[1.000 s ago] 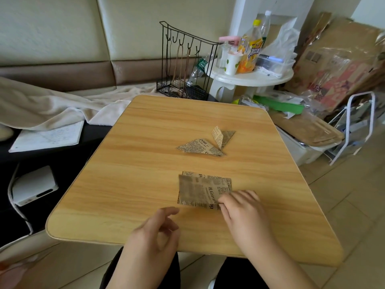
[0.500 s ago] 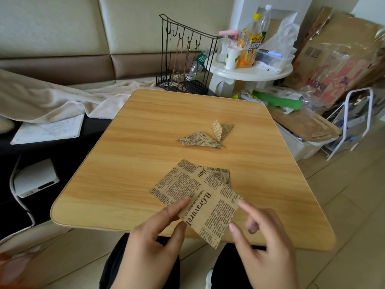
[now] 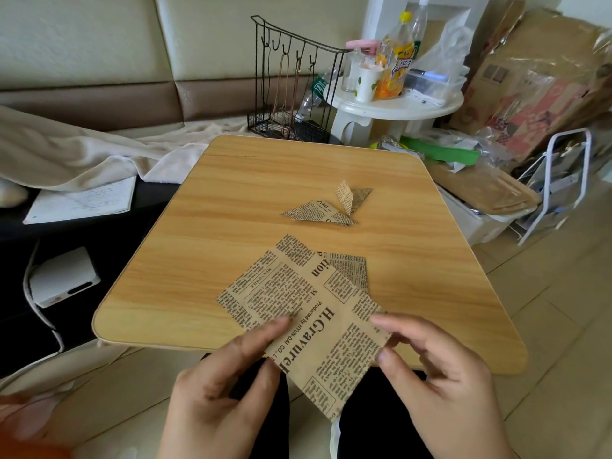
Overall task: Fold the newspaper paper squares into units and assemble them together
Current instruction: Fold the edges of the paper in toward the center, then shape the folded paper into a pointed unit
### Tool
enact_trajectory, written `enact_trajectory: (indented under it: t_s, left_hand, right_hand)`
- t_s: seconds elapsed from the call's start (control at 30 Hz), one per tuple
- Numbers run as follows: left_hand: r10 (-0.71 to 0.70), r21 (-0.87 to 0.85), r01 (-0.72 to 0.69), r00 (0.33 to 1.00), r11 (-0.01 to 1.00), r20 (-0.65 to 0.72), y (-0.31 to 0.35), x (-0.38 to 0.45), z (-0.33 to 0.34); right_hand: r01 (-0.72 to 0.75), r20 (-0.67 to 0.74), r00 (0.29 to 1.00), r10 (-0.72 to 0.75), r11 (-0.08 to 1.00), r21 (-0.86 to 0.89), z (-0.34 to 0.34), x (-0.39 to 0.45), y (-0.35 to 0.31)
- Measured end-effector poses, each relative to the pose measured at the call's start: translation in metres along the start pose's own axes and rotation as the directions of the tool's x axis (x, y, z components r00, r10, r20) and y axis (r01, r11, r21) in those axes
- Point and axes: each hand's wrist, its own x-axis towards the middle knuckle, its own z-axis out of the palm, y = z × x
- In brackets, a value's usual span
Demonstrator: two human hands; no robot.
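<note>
A flat paper square (image 3: 308, 323) hangs corner-down over the table's (image 3: 231, 180) near edge, the left hand (image 3: 215, 395) and right hand (image 3: 440, 385) each pinching a side corner, probably to line up a diagonal fold. More squares (image 3: 351, 270) lie beneath; two folded units (image 3: 326, 208) wait mid-table

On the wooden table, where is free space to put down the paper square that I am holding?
Bare wood lies left of the folded newspaper units, toward the wooden table edge, and along the far edge by the black wire rack. The near middle is crowded: flat newspaper squares lie there.
</note>
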Motion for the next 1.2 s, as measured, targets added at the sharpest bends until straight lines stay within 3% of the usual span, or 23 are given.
enact_trajectory:
  t_s: [0.3, 0.43, 0.57, 0.77, 0.87, 1.07, 1.13, 1.2]
  left_hand:
    - [0.104, 0.148, -0.121, 0.988, 0.982, 0.115, 0.005, -0.008, -0.002]
    - [0.029, 0.041, -0.029, 0.999, 0.999, 0.013, 0.003, -0.005, -0.007]
    - [0.056, 0.033, -0.055, 0.997, 0.998, -0.049, 0.006, 0.006, -0.014]
    - [0.199, 0.151, -0.216, 0.973, 0.965, 0.120, 0.015, 0.018, -0.021]
    - [0.152, 0.115, -0.165, 0.981, 0.980, 0.117, 0.016, 0.020, -0.022]
    - [0.072, -0.025, -0.070, 0.993, 0.997, 0.090, 0.017, 0.015, -0.017]
    - [0.031, -0.093, -0.024, 0.997, 0.995, 0.076, 0.019, 0.014, -0.015]
    - [-0.021, -0.164, 0.031, 0.998, 0.986, 0.066, 0.020, 0.014, -0.014]
  right_hand:
    - [0.030, 0.026, 0.999, -0.031, 0.998, 0.062, 0.006, -0.009, -0.012]
    - [-0.039, 0.001, 0.999, 0.039, 0.989, 0.145, 0.000, -0.010, -0.017]
    - [-0.153, 0.000, 0.987, 0.158, 0.956, 0.251, -0.007, -0.011, -0.018]
    - [-0.156, 0.078, 0.987, 0.141, 0.956, 0.247, -0.014, -0.011, -0.018]
    - [-0.166, 0.132, 0.982, 0.135, 0.950, 0.264, -0.018, -0.009, -0.021]
    - [-0.165, 0.055, 0.986, 0.155, 0.943, 0.288, -0.018, -0.006, -0.022]
    - [-0.214, 0.044, 0.976, 0.212, 0.912, 0.350, -0.018, -0.002, -0.024]
    - [-0.275, 0.126, 0.962, 0.244, 0.836, 0.475, -0.018, 0.002, -0.025]
